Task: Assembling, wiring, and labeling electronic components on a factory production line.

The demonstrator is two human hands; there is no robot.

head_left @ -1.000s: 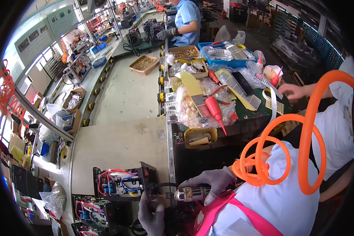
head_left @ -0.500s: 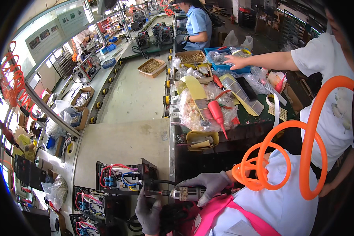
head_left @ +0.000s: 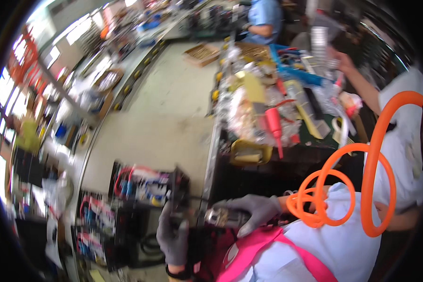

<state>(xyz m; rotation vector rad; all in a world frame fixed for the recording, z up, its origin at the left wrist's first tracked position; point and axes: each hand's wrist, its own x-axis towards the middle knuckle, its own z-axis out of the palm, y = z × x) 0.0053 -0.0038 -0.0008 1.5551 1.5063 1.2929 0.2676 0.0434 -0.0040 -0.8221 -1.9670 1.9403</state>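
Note:
A power screwdriver (head_left: 226,217) with a grey metallic body is gripped in my right hand (head_left: 256,214), which wears a grey glove. Its front end points left, toward the dark end panel (head_left: 179,185) of an open electrical unit (head_left: 143,183) with red, blue and white wiring. My left hand (head_left: 173,239), also gloved, is upright beside the lower edge of that panel. Its thumb and forefinger are apart, and nothing shows between them. Blur hides whether the fingertips touch the panel. Black cables (head_left: 150,246) lie left of this hand.
Two similar units (head_left: 96,211) stand nearer me at left. An orange coiled hose (head_left: 376,164) hangs at right. On the side table are a red squeeze bottle (head_left: 273,124), a yellow bin (head_left: 251,152) and a blue tray (head_left: 296,73). A co-worker's hand (head_left: 344,62) holds a ribbed, silvery thing.
The view has shifted and blurred. The screwdriver sits a little farther from the panel. At right, the co-worker's hand has risen from the blue tray with a ribbed, silvery thing.

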